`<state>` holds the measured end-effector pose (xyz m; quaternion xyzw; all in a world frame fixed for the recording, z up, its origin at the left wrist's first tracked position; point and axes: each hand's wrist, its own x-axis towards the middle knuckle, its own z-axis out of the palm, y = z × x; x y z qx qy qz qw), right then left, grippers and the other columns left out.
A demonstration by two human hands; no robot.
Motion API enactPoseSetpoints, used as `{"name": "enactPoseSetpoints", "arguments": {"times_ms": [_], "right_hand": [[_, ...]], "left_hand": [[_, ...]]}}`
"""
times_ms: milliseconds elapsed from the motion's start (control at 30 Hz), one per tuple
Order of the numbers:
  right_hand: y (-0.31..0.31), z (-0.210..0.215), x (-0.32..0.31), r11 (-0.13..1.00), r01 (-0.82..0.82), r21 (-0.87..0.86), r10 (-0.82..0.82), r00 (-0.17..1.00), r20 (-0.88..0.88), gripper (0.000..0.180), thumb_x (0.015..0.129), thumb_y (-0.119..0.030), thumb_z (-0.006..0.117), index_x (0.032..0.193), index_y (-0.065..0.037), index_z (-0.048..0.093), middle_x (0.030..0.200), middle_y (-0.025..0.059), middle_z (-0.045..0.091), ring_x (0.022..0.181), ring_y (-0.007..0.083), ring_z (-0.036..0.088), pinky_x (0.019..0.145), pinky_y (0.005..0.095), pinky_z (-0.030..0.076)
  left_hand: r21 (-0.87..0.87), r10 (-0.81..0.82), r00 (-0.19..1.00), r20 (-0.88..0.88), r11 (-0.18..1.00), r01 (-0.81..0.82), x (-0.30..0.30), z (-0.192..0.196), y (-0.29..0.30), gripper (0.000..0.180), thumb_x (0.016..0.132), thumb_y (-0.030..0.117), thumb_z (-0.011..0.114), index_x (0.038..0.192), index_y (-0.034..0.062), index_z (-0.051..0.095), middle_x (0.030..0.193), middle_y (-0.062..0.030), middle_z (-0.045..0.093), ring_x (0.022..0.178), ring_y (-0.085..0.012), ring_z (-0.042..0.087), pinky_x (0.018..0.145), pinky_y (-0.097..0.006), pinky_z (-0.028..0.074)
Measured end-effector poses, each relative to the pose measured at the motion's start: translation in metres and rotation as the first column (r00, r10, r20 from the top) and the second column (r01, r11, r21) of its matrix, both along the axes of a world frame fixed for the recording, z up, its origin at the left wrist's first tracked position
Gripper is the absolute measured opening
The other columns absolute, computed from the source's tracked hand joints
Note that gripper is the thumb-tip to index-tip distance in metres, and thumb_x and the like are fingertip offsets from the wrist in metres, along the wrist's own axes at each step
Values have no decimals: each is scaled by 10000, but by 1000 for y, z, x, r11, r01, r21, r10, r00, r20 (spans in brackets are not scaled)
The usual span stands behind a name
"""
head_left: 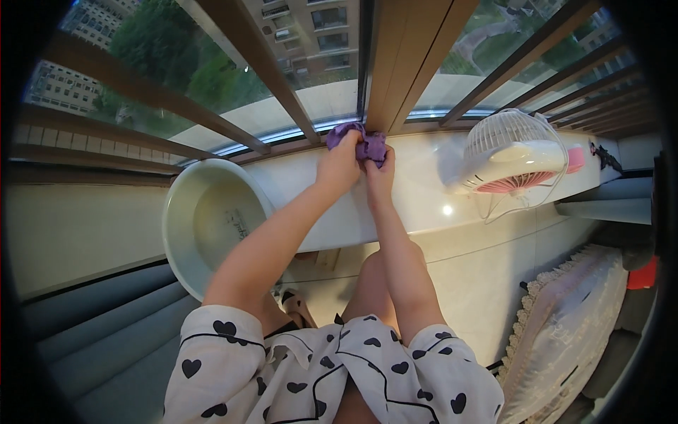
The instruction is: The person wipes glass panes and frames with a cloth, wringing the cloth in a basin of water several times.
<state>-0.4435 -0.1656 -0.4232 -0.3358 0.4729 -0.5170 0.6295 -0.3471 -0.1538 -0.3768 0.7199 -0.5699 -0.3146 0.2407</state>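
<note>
Both of my arms reach forward to the far edge of a white window sill (311, 184). A bunched purple cloth (371, 147) is between my hands, against the foot of the brown window frame (395, 78). My left hand (339, 167) grips the cloth from the left, its fingers partly hidden in the folds. My right hand (381, 177) pinches the lower right part of it, close beside the left. At the left end of the sill stands a large pale round basin (173, 219) with what looks like cloudy water inside.
A white and pink fan (515, 155) with a looped cord stands on the sill to the right. Brown vertical bars (265, 63) line the window. Grey-blue curtains (120, 339) hang at the left. A lace-edged cover (565, 325) is at the lower right.
</note>
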Motion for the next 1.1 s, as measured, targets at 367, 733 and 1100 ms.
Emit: {"name": "enactPoseSetpoints", "arguments": {"times_ms": [367,733,1100], "right_hand": [[50,-21,19,956,-176,-233,114,959,-259,493,782,-112,577,1254,1,489,1205,174,541,1050,290,551,906,402,436],[53,-17,103,608,-742,-283,-12,348,-938,510,740,-256,706,1186,-65,550,1280,213,482,1233,392,414,1045,417,345],[56,16,19,842,-519,-146,316,695,-646,365,800,-153,617,1145,-40,574,1202,216,518,1115,387,482,920,424,420]], "left_hand": [[-37,667,620,-413,668,-743,-29,-17,76,482,853,128,536,1305,22,407,1335,-218,396,1237,-368,401,1023,-417,353],[86,665,426,-614,593,-801,-22,7,128,527,994,224,392,1455,61,196,1460,-131,252,1358,-247,238,1108,-339,221],[-97,343,707,-618,860,-501,-26,40,153,301,961,112,408,1239,44,498,1259,-69,455,1202,-182,410,1043,-305,292]]}}
